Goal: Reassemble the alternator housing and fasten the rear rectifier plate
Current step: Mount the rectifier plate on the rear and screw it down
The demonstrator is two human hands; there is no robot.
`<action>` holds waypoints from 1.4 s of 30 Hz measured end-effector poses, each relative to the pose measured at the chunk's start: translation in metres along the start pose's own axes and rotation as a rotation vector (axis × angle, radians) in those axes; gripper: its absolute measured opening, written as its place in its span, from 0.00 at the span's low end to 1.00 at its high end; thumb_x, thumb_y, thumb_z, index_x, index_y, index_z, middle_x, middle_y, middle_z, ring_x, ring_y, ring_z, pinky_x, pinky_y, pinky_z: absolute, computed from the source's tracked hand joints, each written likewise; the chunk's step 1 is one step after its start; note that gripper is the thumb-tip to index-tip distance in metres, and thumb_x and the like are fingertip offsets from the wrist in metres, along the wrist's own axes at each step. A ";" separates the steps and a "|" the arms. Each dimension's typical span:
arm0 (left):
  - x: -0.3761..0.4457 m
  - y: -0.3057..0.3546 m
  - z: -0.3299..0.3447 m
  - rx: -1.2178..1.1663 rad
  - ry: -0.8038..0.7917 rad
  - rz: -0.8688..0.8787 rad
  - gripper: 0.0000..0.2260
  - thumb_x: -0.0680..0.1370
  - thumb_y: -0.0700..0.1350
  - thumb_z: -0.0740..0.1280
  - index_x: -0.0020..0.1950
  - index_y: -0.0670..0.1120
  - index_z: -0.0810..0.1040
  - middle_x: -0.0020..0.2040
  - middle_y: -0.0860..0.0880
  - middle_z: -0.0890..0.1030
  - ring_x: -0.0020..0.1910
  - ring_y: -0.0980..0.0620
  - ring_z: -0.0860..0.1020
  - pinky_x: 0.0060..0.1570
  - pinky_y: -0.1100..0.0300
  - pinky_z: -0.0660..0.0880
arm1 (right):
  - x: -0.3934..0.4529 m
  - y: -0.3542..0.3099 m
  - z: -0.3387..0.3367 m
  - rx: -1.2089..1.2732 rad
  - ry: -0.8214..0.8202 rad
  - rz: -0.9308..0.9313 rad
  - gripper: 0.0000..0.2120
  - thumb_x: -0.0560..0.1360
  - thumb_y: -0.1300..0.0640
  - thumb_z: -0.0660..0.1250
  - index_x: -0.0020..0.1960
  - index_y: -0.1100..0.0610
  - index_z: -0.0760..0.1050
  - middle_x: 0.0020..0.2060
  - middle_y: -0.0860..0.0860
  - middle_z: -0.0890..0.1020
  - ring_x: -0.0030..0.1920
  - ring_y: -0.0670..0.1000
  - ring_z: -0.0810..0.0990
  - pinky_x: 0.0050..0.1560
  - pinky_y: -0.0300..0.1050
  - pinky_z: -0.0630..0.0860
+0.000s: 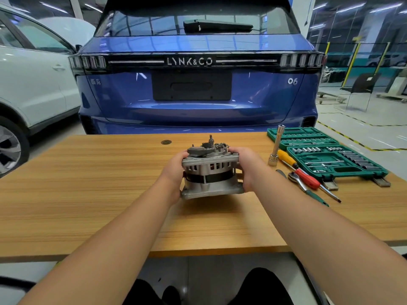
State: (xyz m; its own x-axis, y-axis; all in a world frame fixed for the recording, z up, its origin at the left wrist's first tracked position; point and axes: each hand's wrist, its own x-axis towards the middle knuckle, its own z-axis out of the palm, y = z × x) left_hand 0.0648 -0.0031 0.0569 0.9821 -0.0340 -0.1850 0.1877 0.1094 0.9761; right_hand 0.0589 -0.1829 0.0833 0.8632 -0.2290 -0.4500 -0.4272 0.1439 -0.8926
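Both hands clasp the alternator (210,172) at the table's (88,194) centre: the left hand (176,170) curls round its nine o'clock side, the right hand (244,166) round three o'clock, fingertips reaching over the rear plate (209,150) on top. The housing halves look joined, a dark band between them. If they sit crooked, pressing could jam them. The tools (304,177) lie at three o'clock.

Bright overhead strip lighting — sharp centre, edges bowed, soft shadows.
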 end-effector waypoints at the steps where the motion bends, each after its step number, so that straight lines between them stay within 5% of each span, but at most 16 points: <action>1: 0.001 0.003 0.002 0.005 0.008 -0.023 0.13 0.81 0.56 0.58 0.47 0.57 0.83 0.47 0.54 0.83 0.54 0.50 0.76 0.46 0.51 0.69 | 0.002 -0.002 0.000 0.003 0.015 0.013 0.20 0.75 0.42 0.68 0.59 0.54 0.73 0.55 0.55 0.80 0.54 0.60 0.77 0.56 0.60 0.76; 5: 0.008 0.005 0.004 0.035 0.031 -0.040 0.12 0.80 0.56 0.59 0.50 0.53 0.79 0.50 0.50 0.81 0.54 0.48 0.76 0.47 0.50 0.70 | 0.005 -0.005 0.000 0.019 0.029 0.037 0.19 0.75 0.43 0.69 0.58 0.54 0.73 0.55 0.56 0.80 0.54 0.60 0.77 0.54 0.61 0.77; 9: 0.010 0.002 0.004 0.003 0.005 -0.023 0.14 0.80 0.57 0.58 0.45 0.53 0.81 0.33 0.57 0.84 0.50 0.50 0.77 0.43 0.52 0.70 | 0.007 -0.003 -0.002 0.023 0.027 0.037 0.18 0.75 0.42 0.69 0.56 0.54 0.73 0.54 0.56 0.80 0.54 0.60 0.77 0.51 0.61 0.77; 11: 0.009 0.002 0.005 0.024 -0.007 -0.012 0.18 0.81 0.58 0.58 0.41 0.54 0.84 0.33 0.58 0.84 0.49 0.51 0.77 0.42 0.53 0.71 | 0.008 -0.003 -0.002 0.025 0.025 0.039 0.18 0.74 0.41 0.69 0.54 0.54 0.73 0.53 0.55 0.80 0.53 0.60 0.77 0.48 0.60 0.77; 13: 0.007 0.002 0.005 0.033 -0.017 -0.013 0.19 0.82 0.63 0.57 0.47 0.58 0.84 0.44 0.56 0.85 0.51 0.53 0.77 0.44 0.52 0.73 | 0.009 0.000 -0.004 0.033 0.029 0.035 0.17 0.74 0.41 0.69 0.51 0.53 0.72 0.51 0.54 0.81 0.51 0.59 0.77 0.42 0.58 0.75; 17: 0.004 0.003 0.003 0.123 -0.044 0.004 0.27 0.80 0.71 0.51 0.72 0.60 0.72 0.72 0.50 0.73 0.71 0.46 0.68 0.68 0.36 0.66 | 0.018 0.008 -0.016 0.099 0.079 0.004 0.17 0.73 0.42 0.71 0.56 0.51 0.76 0.50 0.53 0.83 0.51 0.57 0.79 0.45 0.58 0.74; 24: 0.001 0.016 0.009 0.204 -0.149 -0.004 0.23 0.83 0.66 0.47 0.70 0.64 0.74 0.63 0.53 0.74 0.62 0.47 0.71 0.48 0.46 0.74 | 0.026 0.016 -0.037 0.128 0.084 0.022 0.12 0.76 0.47 0.67 0.53 0.52 0.81 0.37 0.50 0.87 0.50 0.55 0.83 0.37 0.57 0.69; 29: 0.002 0.011 0.005 0.227 -0.168 0.021 0.21 0.83 0.65 0.49 0.72 0.64 0.71 0.63 0.54 0.73 0.61 0.49 0.70 0.52 0.44 0.74 | 0.022 0.015 -0.032 0.117 0.114 -0.024 0.11 0.77 0.48 0.67 0.54 0.52 0.80 0.37 0.50 0.87 0.50 0.55 0.84 0.43 0.61 0.72; 34: -0.002 -0.001 -0.009 0.256 -0.226 0.087 0.27 0.76 0.73 0.55 0.74 0.66 0.66 0.68 0.57 0.70 0.66 0.49 0.69 0.60 0.41 0.74 | 0.023 0.020 -0.026 0.014 0.084 -0.118 0.14 0.78 0.41 0.64 0.57 0.48 0.77 0.51 0.50 0.86 0.56 0.54 0.80 0.66 0.67 0.69; 38: -0.008 -0.009 -0.006 0.246 -0.214 0.147 0.33 0.71 0.73 0.64 0.74 0.66 0.63 0.62 0.56 0.74 0.57 0.53 0.76 0.48 0.50 0.79 | 0.017 0.027 -0.023 -0.011 -0.015 -0.139 0.23 0.75 0.33 0.64 0.63 0.46 0.74 0.57 0.51 0.82 0.59 0.56 0.78 0.62 0.62 0.75; 42: -0.010 -0.009 0.000 0.393 -0.105 0.267 0.31 0.76 0.70 0.62 0.76 0.62 0.60 0.59 0.55 0.76 0.49 0.58 0.78 0.37 0.63 0.75 | 0.003 0.026 -0.015 -0.018 0.028 -0.141 0.18 0.74 0.35 0.64 0.56 0.46 0.75 0.54 0.53 0.82 0.56 0.57 0.79 0.59 0.60 0.78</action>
State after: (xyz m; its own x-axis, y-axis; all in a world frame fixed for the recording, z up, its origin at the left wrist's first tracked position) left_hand 0.0528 -0.0036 0.0499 0.9849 -0.1577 0.0710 -0.1100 -0.2547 0.9608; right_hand 0.0466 -0.1941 0.0579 0.9072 -0.2727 -0.3204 -0.3071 0.0916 -0.9473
